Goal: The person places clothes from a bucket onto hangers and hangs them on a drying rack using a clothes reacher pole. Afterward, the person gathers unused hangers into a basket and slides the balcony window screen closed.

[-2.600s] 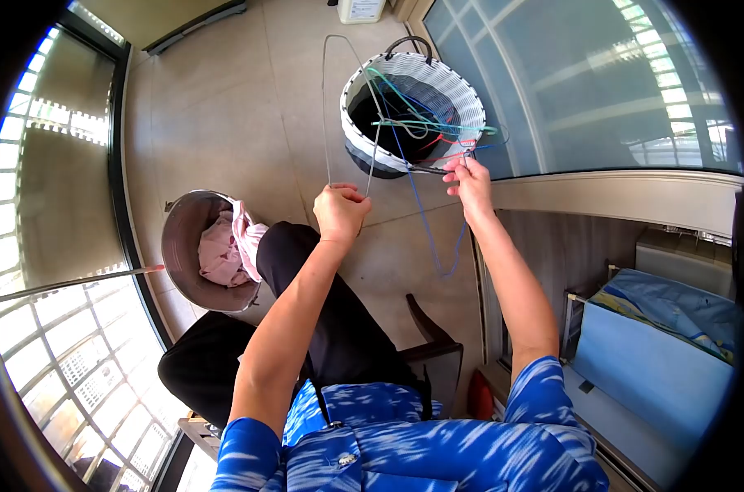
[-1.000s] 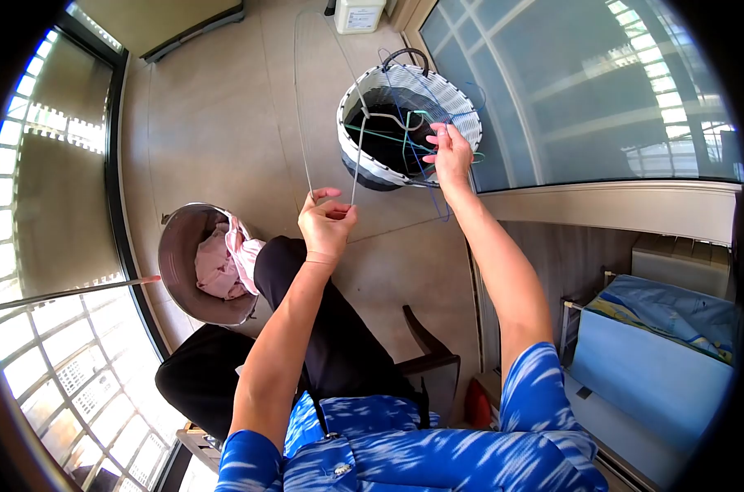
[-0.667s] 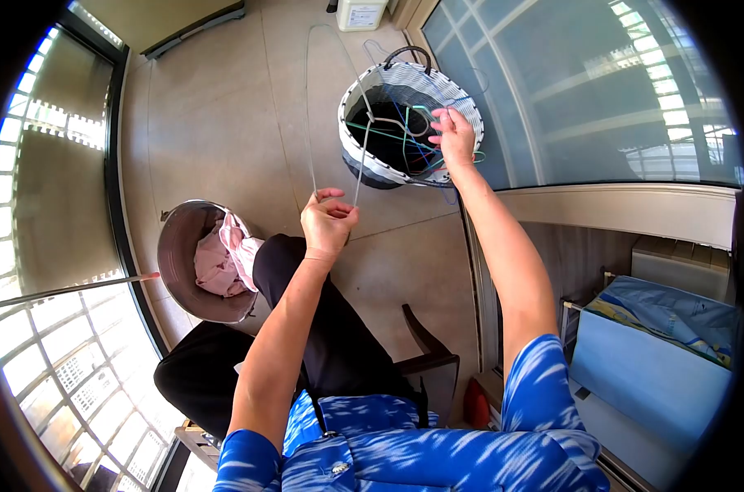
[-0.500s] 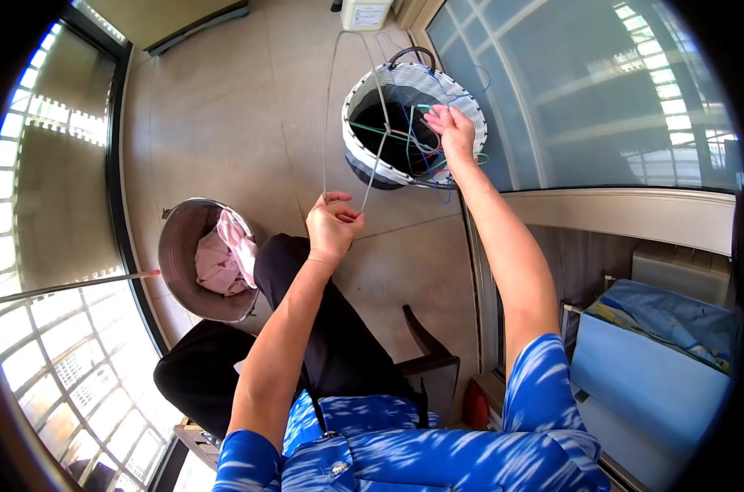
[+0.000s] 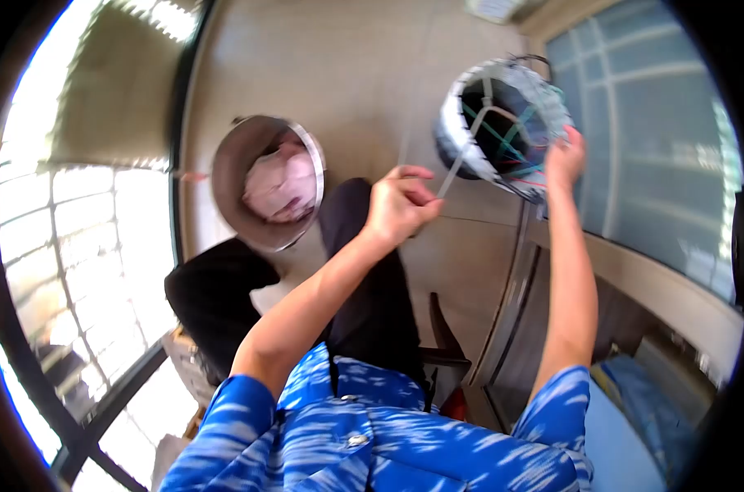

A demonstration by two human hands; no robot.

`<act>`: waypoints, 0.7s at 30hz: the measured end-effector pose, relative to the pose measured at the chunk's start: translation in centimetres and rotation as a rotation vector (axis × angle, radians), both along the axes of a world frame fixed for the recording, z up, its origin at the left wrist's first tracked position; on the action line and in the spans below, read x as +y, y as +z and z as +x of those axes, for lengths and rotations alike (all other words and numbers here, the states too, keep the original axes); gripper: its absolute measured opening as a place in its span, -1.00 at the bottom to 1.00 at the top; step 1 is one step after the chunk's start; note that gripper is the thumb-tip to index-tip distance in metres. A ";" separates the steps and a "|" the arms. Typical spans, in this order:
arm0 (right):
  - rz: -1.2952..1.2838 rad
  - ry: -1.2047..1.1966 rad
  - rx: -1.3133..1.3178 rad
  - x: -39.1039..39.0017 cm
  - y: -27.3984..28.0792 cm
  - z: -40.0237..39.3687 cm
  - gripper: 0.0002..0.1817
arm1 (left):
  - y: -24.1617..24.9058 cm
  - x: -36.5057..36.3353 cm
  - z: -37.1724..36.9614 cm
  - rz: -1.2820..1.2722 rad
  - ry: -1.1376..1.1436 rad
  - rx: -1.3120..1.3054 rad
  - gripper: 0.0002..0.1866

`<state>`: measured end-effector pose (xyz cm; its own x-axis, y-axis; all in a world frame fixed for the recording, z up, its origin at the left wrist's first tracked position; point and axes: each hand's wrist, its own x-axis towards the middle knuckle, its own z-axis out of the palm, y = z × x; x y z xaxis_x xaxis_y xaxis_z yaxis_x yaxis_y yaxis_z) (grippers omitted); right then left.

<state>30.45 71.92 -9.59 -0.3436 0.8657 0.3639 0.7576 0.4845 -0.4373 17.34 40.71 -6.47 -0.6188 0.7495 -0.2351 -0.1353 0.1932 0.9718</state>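
One pale wire hanger (image 5: 459, 164) is pinched between the thumb and fingers of your left hand (image 5: 403, 203), near the centre of the frame. Its long axis runs from your fingers toward the top of the frame, and its hook lies to the right, in front of the basket (image 5: 447, 141) at upper right. Your right hand (image 5: 565, 161) is at the basket's right rim, its fingers bent; blur hides whether they are clamped on anything. Green hangers (image 5: 511, 135) cross inside the basket, with something red near its lower rim. At left of centre, your metal bucket (image 5: 224, 176) contains pink cloth (image 5: 278, 184). Any writing on the white container (image 5: 495, 8) at the top edge is too blurred to read.
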 end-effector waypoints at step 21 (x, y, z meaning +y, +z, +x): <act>-1.522 0.417 1.070 -27.3 12.2 -20.3 -0.59 | -6.0 -14.5 -9.7 -0.002 0.615 0.223 -0.67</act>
<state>10.17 44.57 2.61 -0.7641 0.5445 -0.3460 -0.1270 -0.6528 -0.7468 7.60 26.23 -12.44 -0.9687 0.2428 -0.0524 -0.0168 0.1466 0.9891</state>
